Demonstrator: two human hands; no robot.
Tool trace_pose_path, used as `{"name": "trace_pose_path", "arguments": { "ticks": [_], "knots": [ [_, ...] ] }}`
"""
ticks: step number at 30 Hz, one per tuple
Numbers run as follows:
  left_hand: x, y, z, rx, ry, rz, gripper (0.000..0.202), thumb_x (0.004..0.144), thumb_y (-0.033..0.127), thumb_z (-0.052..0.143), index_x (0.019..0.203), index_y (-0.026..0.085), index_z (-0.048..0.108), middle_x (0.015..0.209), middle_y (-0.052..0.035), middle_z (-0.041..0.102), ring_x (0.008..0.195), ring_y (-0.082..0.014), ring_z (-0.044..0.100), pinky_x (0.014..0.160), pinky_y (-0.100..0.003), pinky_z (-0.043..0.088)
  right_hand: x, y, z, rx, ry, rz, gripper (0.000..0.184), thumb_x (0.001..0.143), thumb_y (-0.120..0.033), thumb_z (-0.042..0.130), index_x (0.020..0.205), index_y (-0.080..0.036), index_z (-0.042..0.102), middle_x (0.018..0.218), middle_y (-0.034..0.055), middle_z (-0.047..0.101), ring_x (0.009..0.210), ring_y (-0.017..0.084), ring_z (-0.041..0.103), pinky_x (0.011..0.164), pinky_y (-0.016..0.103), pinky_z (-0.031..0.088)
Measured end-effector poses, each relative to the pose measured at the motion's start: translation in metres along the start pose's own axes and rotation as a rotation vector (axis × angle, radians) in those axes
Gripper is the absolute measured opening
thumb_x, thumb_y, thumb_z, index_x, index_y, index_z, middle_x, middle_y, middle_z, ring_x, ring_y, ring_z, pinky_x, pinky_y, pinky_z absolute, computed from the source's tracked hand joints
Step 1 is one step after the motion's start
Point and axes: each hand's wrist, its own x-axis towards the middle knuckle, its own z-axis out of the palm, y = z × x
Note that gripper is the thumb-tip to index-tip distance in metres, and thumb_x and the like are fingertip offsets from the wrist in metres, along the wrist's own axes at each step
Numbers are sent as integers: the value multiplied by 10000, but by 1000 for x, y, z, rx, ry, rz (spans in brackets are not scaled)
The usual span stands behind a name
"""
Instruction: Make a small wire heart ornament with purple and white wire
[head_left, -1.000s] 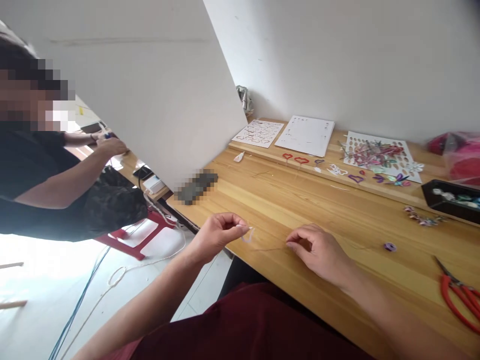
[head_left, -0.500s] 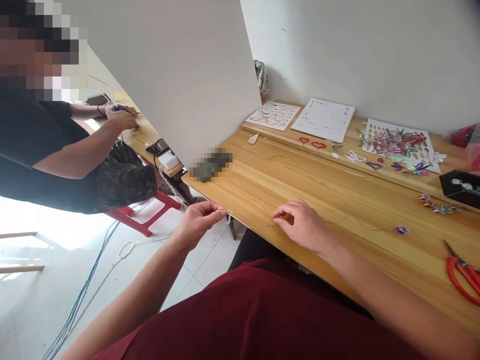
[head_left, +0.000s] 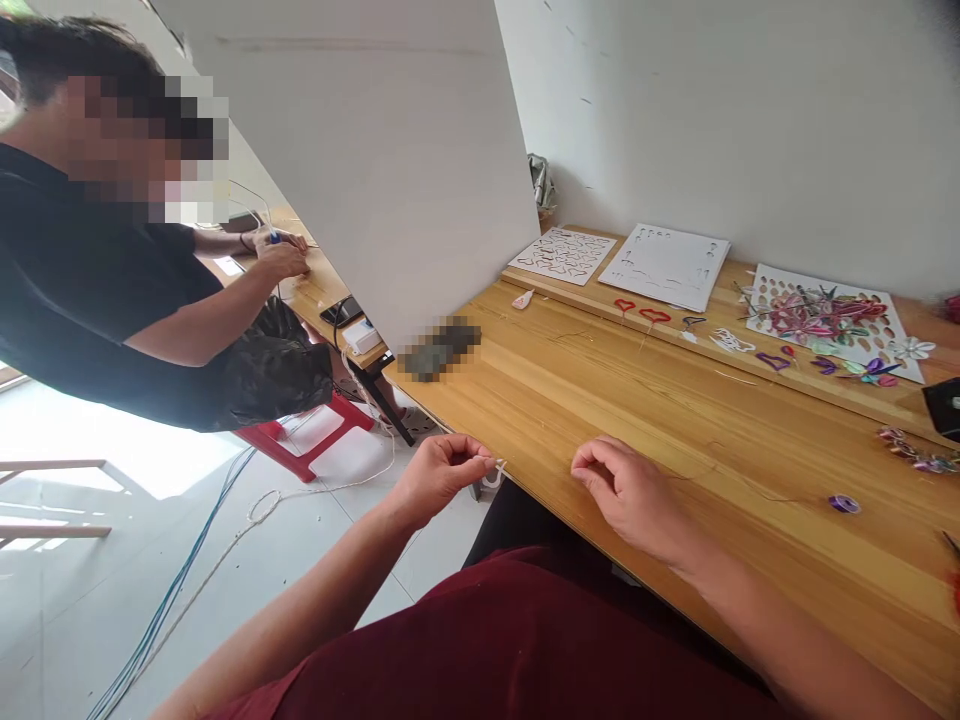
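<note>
a person in a dark red top sat at the near edge of a wooden tabletop (head_left: 675,400), both arms stretched forward. the left hand (head_left: 439,478) was pinched shut, thumb and forefinger gripping a small pale loop-shaped piece (head_left: 495,474) that hung just over the tabletop's edge. the right hand (head_left: 630,492) rested on the wood well apart from it, fingers curled in and fingertips drawn together as if nipping something very fine; whether it actually held anything could not be told. a thin wire (head_left: 750,487) lay along the wood to the right of that hand, running toward a small purple ring (head_left: 844,504).

farther back, a raised strip of the tabletop carried two white punched cards (head_left: 664,262) and a third card (head_left: 825,318) heaped with pink, green and purple petal shapes. red heart-shaped wire pieces (head_left: 643,312) lay just in front of the cards, with purple ones (head_left: 772,360) to their right. a white board (head_left: 375,160) stood upright as a divider on the left; beyond it a co-worker in a black shirt (head_left: 90,270) leaned over another table, hands (head_left: 281,255) busy there, beside a red stool (head_left: 315,435). cords (head_left: 187,580) trailed across the tiled floor.
</note>
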Motion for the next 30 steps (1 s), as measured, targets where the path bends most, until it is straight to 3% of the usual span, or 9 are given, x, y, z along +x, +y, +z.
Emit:
{"name": "trace_pose_path", "arguments": {
  "ticks": [3,6,11,15,17,22,30],
  "knots": [
    [2,1,11,16,-73,6,288,756,412,767,768,139,676,681,-18,645,587,-85,503,546,-216,374,-6,4,-14,308,-35,207,186,961,-387,540,878,-227,584,810,17,653,598,137,486,577,296,419],
    [4,9,26,90,-175,86,254,789,384,744,791,136,689,727,-31,646,630,-88,517,574,-214,393,-14,6,-31,517,-23,327,282,916,-487,599,855,-213,582,712,-3,610,554,113,459,514,257,380],
    [5,33,61,257,-315,359,164,761,309,763,779,147,747,1102,-95,660,776,-105,591,592,-209,439,-30,3,-51,528,79,347,332,845,-517,676,813,-191,620,725,3,606,539,91,446,510,240,374],
    [7,50,96,346,-432,586,79,790,237,719,829,185,764,1270,-76,647,1091,-175,635,877,-252,500,-46,4,-57,410,105,337,316,836,-517,680,813,-204,645,687,6,620,561,119,471,520,258,375],
    [10,55,113,399,-485,658,73,786,182,692,819,179,757,1251,-85,662,1111,-183,643,958,-271,483,-55,6,-60,312,129,326,300,847,-514,668,834,-214,662,721,15,650,630,147,530,586,276,414],
    [24,61,149,548,-602,687,112,788,132,616,800,157,725,934,-54,743,866,-145,680,802,-231,500,-77,16,-73,169,195,358,316,868,-544,626,881,-233,679,788,24,699,727,187,598,665,304,448],
    [41,74,186,601,-643,634,131,772,160,608,819,148,730,845,-31,733,756,-121,649,720,-208,477,-96,41,-94,303,259,391,336,825,-540,693,939,-223,687,837,44,718,776,193,644,699,288,502]
  ]
}}
